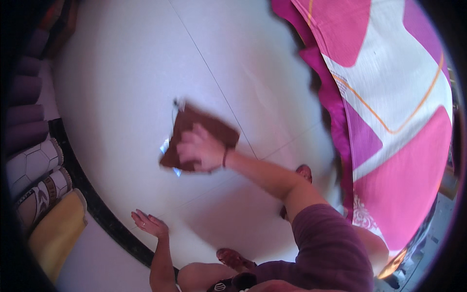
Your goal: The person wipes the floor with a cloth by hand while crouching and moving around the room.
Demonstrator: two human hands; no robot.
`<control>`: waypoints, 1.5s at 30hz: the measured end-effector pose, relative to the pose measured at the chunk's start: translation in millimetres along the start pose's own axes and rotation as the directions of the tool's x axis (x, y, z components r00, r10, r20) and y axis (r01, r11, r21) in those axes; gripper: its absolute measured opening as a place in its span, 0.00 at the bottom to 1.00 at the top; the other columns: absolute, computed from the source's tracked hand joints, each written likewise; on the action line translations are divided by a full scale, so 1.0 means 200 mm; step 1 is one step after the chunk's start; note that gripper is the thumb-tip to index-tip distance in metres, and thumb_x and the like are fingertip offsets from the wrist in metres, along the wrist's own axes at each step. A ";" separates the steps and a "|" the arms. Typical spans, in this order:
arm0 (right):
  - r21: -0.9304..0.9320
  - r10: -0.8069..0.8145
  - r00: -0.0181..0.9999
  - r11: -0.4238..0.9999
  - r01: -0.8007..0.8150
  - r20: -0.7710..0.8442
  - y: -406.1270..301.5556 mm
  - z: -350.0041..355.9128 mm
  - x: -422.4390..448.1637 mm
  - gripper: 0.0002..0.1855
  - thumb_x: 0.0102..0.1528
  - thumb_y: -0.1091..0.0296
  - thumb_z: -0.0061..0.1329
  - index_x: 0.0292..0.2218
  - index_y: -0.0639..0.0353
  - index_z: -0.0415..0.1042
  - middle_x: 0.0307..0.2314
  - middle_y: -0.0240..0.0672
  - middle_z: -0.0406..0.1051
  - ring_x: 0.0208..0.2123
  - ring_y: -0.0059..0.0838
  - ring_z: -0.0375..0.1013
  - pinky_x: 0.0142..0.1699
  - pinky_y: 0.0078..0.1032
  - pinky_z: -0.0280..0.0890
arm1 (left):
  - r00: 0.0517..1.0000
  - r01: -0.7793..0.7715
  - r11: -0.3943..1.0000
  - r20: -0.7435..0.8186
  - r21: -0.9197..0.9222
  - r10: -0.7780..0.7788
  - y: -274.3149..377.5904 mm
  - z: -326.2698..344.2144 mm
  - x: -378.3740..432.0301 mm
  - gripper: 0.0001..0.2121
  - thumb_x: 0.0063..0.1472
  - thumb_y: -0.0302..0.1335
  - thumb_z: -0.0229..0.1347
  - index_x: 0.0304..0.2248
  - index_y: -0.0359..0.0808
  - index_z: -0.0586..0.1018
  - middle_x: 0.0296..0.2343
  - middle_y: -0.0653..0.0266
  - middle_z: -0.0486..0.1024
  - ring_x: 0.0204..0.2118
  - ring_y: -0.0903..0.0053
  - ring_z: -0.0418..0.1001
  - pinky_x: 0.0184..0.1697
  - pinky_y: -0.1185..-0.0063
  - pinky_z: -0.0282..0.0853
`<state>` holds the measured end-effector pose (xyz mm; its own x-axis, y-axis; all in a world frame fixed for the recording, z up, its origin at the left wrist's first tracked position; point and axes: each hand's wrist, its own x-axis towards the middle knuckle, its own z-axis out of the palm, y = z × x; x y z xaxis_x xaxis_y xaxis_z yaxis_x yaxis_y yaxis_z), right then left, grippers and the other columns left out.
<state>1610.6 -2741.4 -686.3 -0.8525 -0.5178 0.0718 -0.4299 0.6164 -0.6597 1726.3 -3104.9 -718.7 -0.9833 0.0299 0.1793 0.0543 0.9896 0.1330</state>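
My right hand [202,149] lies across a flat brown fabric piece [219,127], possibly a pouch, and seems to grip it with bent fingers. Motion blur softens both. A dark cord end and a small pale tag show at the fabric's upper left corner. Bluish-white bits peek out along its left and lower edges. Below it is the pale tiled floor [127,91]; whether the fabric touches the tiles, I cannot tell. My left hand [150,224] holds nothing, its fingers extended and a ring on one of them, low at the left over the floor.
To my right is a bed-like surface under a pink, white and purple patterned sheet [397,146] with a magenta ruffle [339,127]. Several rolled mats [36,164] and a yellow one [60,233] line the left, beside a black floor border [98,215]. My reddish shoe [233,257] is near the bottom.
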 end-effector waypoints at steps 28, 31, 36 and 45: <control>0.134 0.199 0.969 0.974 -0.180 -0.146 -0.55 0.54 -0.35 0.24 0.35 0.54 0.50 0.38 0.42 0.66 0.50 0.32 0.50 0.56 0.47 0.35 0.45 0.55 0.53 | 0.999 0.033 0.993 -0.018 0.115 -0.031 -0.04 0.03 -0.02 0.21 0.60 0.35 0.35 0.51 0.37 0.56 0.51 0.53 0.51 0.54 0.62 0.48 0.54 0.66 0.43; 0.077 0.586 0.722 0.793 -0.605 -0.368 -0.21 0.05 -0.39 0.21 0.38 0.53 0.45 0.37 0.44 0.64 0.49 0.35 0.49 0.55 0.52 0.36 0.44 0.58 0.49 | 0.998 0.009 0.994 -0.060 0.109 -0.003 -0.09 0.08 0.00 0.21 0.60 0.35 0.34 0.51 0.36 0.57 0.50 0.51 0.52 0.54 0.62 0.49 0.53 0.67 0.45; 0.054 0.757 0.202 0.299 -0.953 -0.621 0.19 -0.28 -1.22 0.32 0.43 0.43 0.41 0.50 0.37 0.54 0.54 0.31 0.42 0.57 0.45 0.33 0.52 0.61 0.32 | 0.992 -0.122 0.992 0.040 -0.023 0.123 -0.28 0.12 0.05 0.23 0.59 0.37 0.37 0.50 0.31 0.58 0.48 0.45 0.56 0.53 0.57 0.50 0.53 0.69 0.46; 0.383 0.587 -0.684 -0.567 -0.729 -0.434 -0.48 0.30 -3.16 0.38 0.47 0.38 0.36 0.52 0.53 0.51 0.51 0.40 0.50 0.53 0.41 0.49 0.56 0.33 0.45 | 0.972 -0.021 0.999 0.234 -0.028 0.028 -0.30 0.08 0.14 0.24 0.57 0.35 0.40 0.49 0.27 0.57 0.48 0.41 0.54 0.52 0.55 0.50 0.54 0.68 0.47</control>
<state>2208.8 -2508.4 -714.1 0.2018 0.9730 -0.1119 0.9794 -0.1991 0.0348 1691.6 -3161.3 -737.8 -0.9947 0.0892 -0.0506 0.0803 0.9844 0.1568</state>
